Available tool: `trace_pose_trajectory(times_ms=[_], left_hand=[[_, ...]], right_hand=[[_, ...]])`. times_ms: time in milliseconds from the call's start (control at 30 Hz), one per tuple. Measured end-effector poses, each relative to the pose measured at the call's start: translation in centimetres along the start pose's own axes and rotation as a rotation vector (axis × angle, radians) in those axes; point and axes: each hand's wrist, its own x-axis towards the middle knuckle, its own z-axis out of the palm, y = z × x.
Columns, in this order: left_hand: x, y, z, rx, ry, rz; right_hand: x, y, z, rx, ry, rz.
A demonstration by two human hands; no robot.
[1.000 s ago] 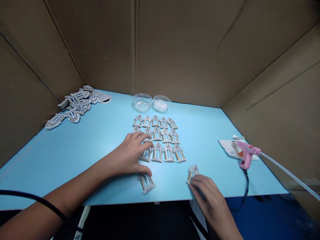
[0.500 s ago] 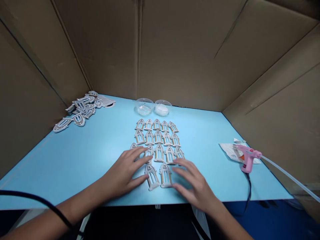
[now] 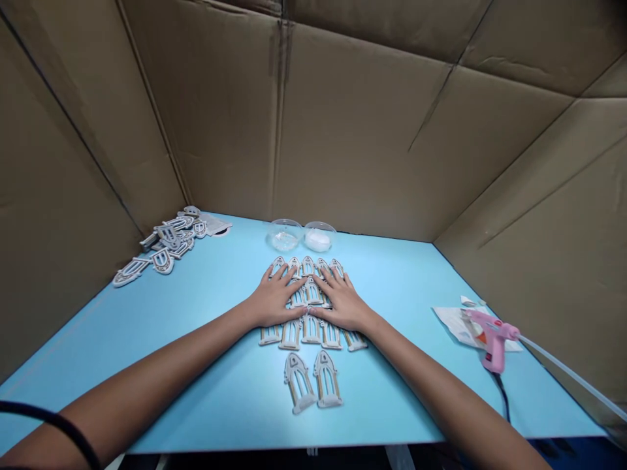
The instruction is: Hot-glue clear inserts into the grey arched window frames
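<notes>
Small arched window-shaped pieces (image 3: 311,328), white with gold-brown edges, lie in rows on the light blue table (image 3: 210,365). My left hand (image 3: 275,299) rests palm down with spread fingers over the left part of the upper rows. Mirroring it, my right hand (image 3: 341,301) lies flat over the right part, its fingers apart. The two thumbs nearly meet at the middle, and both hands hide several pieces beneath them. Nearer to me, two more arched pieces (image 3: 327,380) lie side by side, apart from the rows.
At the back stand two clear plastic bowls (image 3: 285,235), the right one holding something white. A loose pile of similar pieces (image 3: 171,238) lies at the far left. To the right, a pink glue gun (image 3: 494,339) rests on a white packet (image 3: 453,324). Cardboard walls (image 3: 353,130) enclose the table.
Both hands have moved forward from beside the front pieces onto the upper rows and now lie flat. The main rows sit farther from the two front pieces. The camera view has tilted up.
</notes>
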Motion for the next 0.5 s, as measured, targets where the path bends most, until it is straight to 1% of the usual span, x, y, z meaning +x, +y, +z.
trace_pose_trajectory(times_ms=[67, 133, 200, 233, 267, 300, 367, 433, 467, 500], left_hand=[[0.4, -0.4, 0.1, -0.005, 0.03, 0.003], [0.6, -0.7, -0.4, -0.01, 0.061, -0.004], [0.2, -0.4, -1.3, -0.024, 0.132, 0.004], [-0.4, 0.2, -1.8, -0.037, 0.171, 0.029], [-1.2, 1.0, -2.2, -0.066, 0.238, 0.086], [-2.2, 2.2, -2.5, -0.106, 0.261, 0.184], [-4.6, 4.9, -2.2, -0.151, 0.2, 0.394], [-6.7, 7.5, -1.0, -0.097, 0.222, 0.545], [-7.4, 8.5, -0.2, -0.038, 0.199, 0.621], [-7.8, 9.2, 0.8, 0.017, 0.206, 0.66]], right_hand=[[0.4, 0.3, 0.4, 0.028, 0.039, -0.011], [0.9, 1.1, 0.7, 0.089, 0.118, -0.046], [1.4, 2.1, 0.8, 0.151, 0.228, -0.071], [1.5, 2.6, 0.8, 0.174, 0.286, -0.072], [1.6, 3.1, 0.7, 0.189, 0.341, -0.065], [1.6, 3.6, 0.6, 0.201, 0.396, -0.055], [1.4, 4.3, 0.3, 0.224, 0.504, -0.044], [1.2, 4.6, 0.0, 0.228, 0.58, -0.049], [1.2, 4.6, -0.2, 0.221, 0.602, -0.056], [1.4, 4.6, -0.5, 0.207, 0.617, -0.063]])
